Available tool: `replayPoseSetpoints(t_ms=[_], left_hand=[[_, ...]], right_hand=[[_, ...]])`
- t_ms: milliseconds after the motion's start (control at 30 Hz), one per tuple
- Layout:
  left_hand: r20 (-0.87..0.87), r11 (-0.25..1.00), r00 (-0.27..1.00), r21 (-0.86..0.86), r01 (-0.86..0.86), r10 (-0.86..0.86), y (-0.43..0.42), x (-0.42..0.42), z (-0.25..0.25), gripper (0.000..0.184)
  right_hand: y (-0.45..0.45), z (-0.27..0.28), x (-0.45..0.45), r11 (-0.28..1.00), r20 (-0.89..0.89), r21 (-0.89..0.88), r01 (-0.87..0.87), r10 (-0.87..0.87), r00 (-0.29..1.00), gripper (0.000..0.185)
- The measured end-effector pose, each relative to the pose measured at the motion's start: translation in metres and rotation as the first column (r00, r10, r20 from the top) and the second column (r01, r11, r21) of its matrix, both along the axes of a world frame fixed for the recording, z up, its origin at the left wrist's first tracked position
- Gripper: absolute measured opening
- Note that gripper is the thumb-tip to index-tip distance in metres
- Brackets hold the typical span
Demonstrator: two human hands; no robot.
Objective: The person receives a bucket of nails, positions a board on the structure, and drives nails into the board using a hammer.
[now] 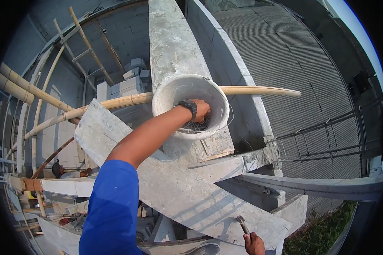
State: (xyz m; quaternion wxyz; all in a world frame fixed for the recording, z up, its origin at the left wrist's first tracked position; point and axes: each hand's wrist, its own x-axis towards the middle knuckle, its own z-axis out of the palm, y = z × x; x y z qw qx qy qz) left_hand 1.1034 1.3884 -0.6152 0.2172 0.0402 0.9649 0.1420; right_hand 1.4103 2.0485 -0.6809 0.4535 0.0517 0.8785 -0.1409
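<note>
Your left hand is down inside the white bucket, centre of the frame, wrist below the rim, dark watch on it. Fingers are in among the thin, nail-like pieces at the bottom; fingertips hidden, so can't tell whether they're apart, together or pinching one. Your right hand, lower right at the bottom edge, is clamped around the handle of the hammer.

Key relation: the pieces lie right under and just below your left hand in the frame, against the near side of the bucket's inside. Left is clearly the nearer hand; right is well apart, down and to the right. Pieces point every which way, no single long axis to log. Hammer's long axis runs steeply, head to the upper left, grip to the lower right, head over the slanting grey plank in this view; contact with it, can't tell.

Bucket appears to stand on the long grey board running to the top of the frame, its wire handle hanging at the right side. A bamboo pole shows on both sides of the bucket, passing behind it. Your left forearm crosses above the plank.
</note>
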Motion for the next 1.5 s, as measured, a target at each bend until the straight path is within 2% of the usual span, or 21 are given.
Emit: replayPoseSetpoints(t_ms=[100,200,300,333,467,567,667,733,767,867,967,1100,1133,1233,1300,1333,1367,1400,1433,1500], left_hand=[[-0.068,0.999,0.997,-0.004,0.036,-0.036,-0.005,-0.006,-0.016,0.031],[-0.271,0.997,0.962,0.08,-0.005,0.026,-0.011,-0.003,-0.02,0.027],[-0.32,0.859,0.884,0.487,-0.156,0.342,-0.028,-0.013,-0.015,0.021],[-0.243,0.775,0.893,0.611,-0.163,0.379,-0.036,-0.014,-0.015,0.023],[-0.117,0.744,0.92,0.63,-0.222,0.374,-0.051,-0.007,-0.001,0.021],[0.018,0.611,0.913,0.738,-0.287,0.407,-0.058,-0.004,-0.013,0.02],[0.015,0.637,0.918,0.716,-0.287,0.397,-0.06,-0.001,-0.014,0.019],[0.059,0.633,0.911,0.701,-0.33,0.409,-0.06,0.001,-0.012,0.021],[0.08,0.63,0.906,0.694,-0.349,0.415,-0.06,0.001,-0.011,0.022],[-0.045,0.784,0.914,0.533,-0.32,0.404,-0.064,0.006,-0.008,0.027],[-0.124,0.743,0.893,0.61,-0.275,0.432,-0.053,0.016,0.015,0.031],[-0.048,0.357,0.784,0.906,-0.226,0.619,-0.016,0.045,0.073,0.033],[-0.018,0.246,0.703,0.943,-0.225,0.711,-0.003,0.052,0.089,0.034],[0.177,-0.203,0.506,0.979,-0.003,0.844,0.044,0.083,0.117,0.035],[0.236,-0.326,0.536,0.942,0.078,0.811,0.09,0.107,0.117,0.035],[0.316,-0.401,0.54,0.915,0.043,0.78,0.122,0.12,0.116,0.034],[0.315,-0.408,0.579,0.912,0.033,0.752,0.155,0.135,0.108,0.035],[0.352,-0.411,0.573,0.911,-0.029,0.74,0.186,0.149,0.095,0.035],[0.401,-0.398,0.561,0.907,-0.135,0.724,0.251,0.177,0.066,0.035],[0.496,-0.378,0.542,0.868,-0.321,0.679,0.307,0.213,0.029,0.038]], right_hand=[[-0.001,-0.001,0.0,1.0,-0.004,-0.001,0.005,-0.005,1.0,0.066],[-0.001,-0.001,0.0,1.0,-0.01,-0.005,0.002,-0.002,1.0,0.066],[0.001,-0.001,0.002,1.0,-0.016,-0.006,0.006,-0.006,1.0,0.066],[0.002,-0.001,0.003,1.0,-0.018,-0.006,0.006,-0.006,1.0,0.066],[0.005,-0.007,0.006,1.0,-0.035,-0.017,-0.008,0.008,0.999,0.065],[0.013,-0.016,0.011,0.999,-0.068,-0.029,-0.025,0.023,0.997,0.065],[0.014,-0.024,0.015,0.998,-0.166,-0.013,-0.065,0.062,0.984,0.065],[-0.061,0.061,-0.016,0.985,-0.251,0.087,-0.149,0.166,0.954,0.049],[-0.098,0.103,-0.032,0.973,-0.288,0.142,-0.183,0.217,0.932,0.05],[-0.092,0.096,-0.028,0.972,-0.255,0.162,-0.171,0.208,0.944,0.051],[-0.091,0.094,-0.024,0.965,-0.276,0.181,-0.189,0.234,0.932,0.05],[-0.089,0.094,-0.021,0.979,-0.302,0.136,-0.152,0.187,0.935,0.05],[-0.087,0.092,-0.02,0.982,-0.31,0.122,-0.141,0.173,0.935,0.05],[-0.077,0.083,-0.013,0.993,-0.313,0.062,-0.097,0.112,0.943,0.052],[-0.072,0.079,-0.009,0.999,-0.316,0.025,-0.029,0.035,0.948,0.053],[-0.068,0.071,-0.004,0.999,-0.342,-0.037,-0.001,-0.012,0.94,0.054],[-0.064,0.063,0.004,0.994,-0.362,-0.093,0.05,-0.08,0.929,0.055],[-0.07,0.062,0.0,0.979,-0.317,-0.177,0.097,-0.15,0.937,0.054],[-0.059,0.066,0.025,0.925,-0.256,-0.245,0.291,-0.351,0.9,0.054],[-0.05,0.067,0.044,0.845,-0.198,-0.283,0.454,-0.515,0.834,0.053]])
